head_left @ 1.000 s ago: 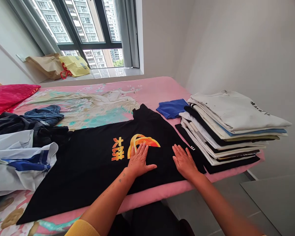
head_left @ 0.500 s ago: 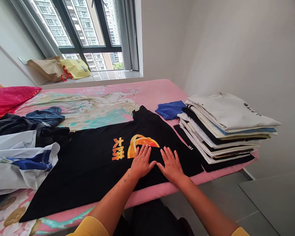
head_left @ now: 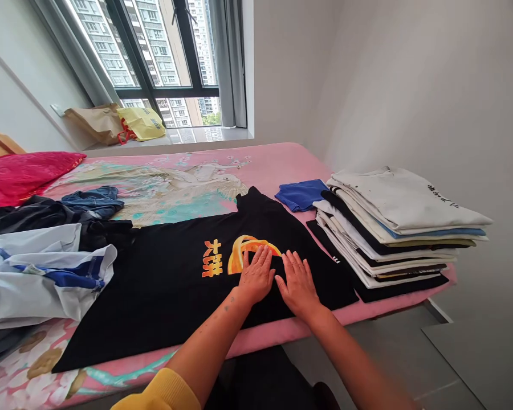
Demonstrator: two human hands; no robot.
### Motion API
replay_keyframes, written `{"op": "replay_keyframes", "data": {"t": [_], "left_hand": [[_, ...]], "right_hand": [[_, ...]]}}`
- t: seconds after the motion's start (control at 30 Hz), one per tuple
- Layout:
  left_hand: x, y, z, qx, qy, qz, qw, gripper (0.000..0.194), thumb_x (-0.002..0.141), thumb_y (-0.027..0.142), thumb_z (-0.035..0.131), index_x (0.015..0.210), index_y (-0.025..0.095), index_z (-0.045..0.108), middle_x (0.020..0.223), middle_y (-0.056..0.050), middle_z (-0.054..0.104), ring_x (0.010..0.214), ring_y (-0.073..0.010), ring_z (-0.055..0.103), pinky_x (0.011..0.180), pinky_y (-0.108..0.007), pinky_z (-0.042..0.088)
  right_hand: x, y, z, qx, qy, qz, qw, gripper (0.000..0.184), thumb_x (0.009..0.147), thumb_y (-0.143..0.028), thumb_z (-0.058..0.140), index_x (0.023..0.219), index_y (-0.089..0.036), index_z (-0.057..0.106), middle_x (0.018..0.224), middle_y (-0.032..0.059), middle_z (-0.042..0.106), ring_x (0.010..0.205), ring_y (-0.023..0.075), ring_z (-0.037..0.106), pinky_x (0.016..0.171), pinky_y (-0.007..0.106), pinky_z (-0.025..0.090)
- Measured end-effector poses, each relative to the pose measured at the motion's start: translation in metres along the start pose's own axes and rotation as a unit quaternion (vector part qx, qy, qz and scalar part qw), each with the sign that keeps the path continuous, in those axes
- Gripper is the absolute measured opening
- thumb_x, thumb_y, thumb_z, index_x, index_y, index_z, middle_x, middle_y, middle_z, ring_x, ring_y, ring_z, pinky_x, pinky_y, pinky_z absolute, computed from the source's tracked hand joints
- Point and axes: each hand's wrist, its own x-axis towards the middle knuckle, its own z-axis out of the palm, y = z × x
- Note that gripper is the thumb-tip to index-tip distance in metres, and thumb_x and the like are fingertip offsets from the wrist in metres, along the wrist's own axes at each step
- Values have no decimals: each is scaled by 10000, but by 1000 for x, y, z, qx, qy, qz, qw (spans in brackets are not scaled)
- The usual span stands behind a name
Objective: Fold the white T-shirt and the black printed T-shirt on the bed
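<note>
A black T-shirt (head_left: 162, 285) lies spread flat on the bed, its collar and sleeves toward the right. An orange and yellow print (head_left: 237, 253) with characters beside it decorates the chest. My left hand (head_left: 257, 274) rests flat on the shirt, fingers stretched over the lower part of the print. Close beside it, my right hand (head_left: 298, 286) also lies flat on the black cloth, fingers spread and thumb pointing toward the left hand. Neither hand grips anything. Part of the print is hidden under the left hand.
A tall stack of folded shirts (head_left: 406, 199) stands at the right edge of the bed (head_left: 282, 156), with a folded blue garment (head_left: 300, 195) next to it. Loose white and blue clothes (head_left: 38, 285) and jeans (head_left: 93, 200) lie left. Behind is a red pillow (head_left: 29, 173).
The view has shifted slightly, so the scene sits a little further right. Both hands stay flat on the shirt, and the left hand appears slightly closer to the right one.
</note>
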Motion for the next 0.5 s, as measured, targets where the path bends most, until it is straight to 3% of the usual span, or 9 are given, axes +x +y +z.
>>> {"op": "replay_keyframes", "data": {"t": [0.17, 0.27, 0.33, 0.43, 0.5], "left_hand": [[-2, -33, 7, -2, -42, -60, 997, 732, 846, 621, 309, 1447, 213, 219, 1512, -61, 224, 1398, -259, 161, 1119, -564, -8], [-5, -57, -9, 10, -53, -100, 994, 686, 863, 599, 282, 1443, 234, 232, 1501, -62, 257, 1391, -272, 181, 1103, -594, 5], [-18, -68, -24, 23, -31, -110, 993, 635, 889, 543, 280, 1430, 212, 275, 1482, -91, 298, 1383, -275, 211, 1102, -589, 0], [-60, -76, -42, 48, 13, -16, 999, 587, 909, 472, 298, 1429, 201, 281, 1490, -92, 281, 1388, -248, 202, 1124, -527, -25], [-98, -83, -49, 54, -10, 72, 996, 585, 902, 487, 318, 1438, 267, 240, 1506, -40, 252, 1394, -220, 185, 1135, -494, -21]], "right_hand": [[-5, -6, 34, -20, -25, 11, 999, 694, 879, -542, 334, 1431, -125, 280, 1506, 142, 188, 1395, 280, 111, 1105, 520, 22], [-8, -3, 41, -28, -16, 7, 999, 690, 888, -559, 291, 1438, -142, 264, 1511, 130, 180, 1397, 266, 102, 1108, 507, 14], [-8, -3, 41, -31, -12, 8, 999, 684, 892, -557, 280, 1436, -143, 269, 1510, 126, 187, 1397, 261, 104, 1110, 500, 17], [-10, -4, 40, -37, -2, 8, 999, 668, 893, -542, 284, 1429, -143, 286, 1505, 126, 206, 1394, 259, 119, 1109, 500, 24], [-12, -5, 41, -42, 3, 9, 999, 662, 893, -533, 290, 1424, -138, 297, 1499, 130, 222, 1390, 261, 133, 1108, 505, 30]]}}
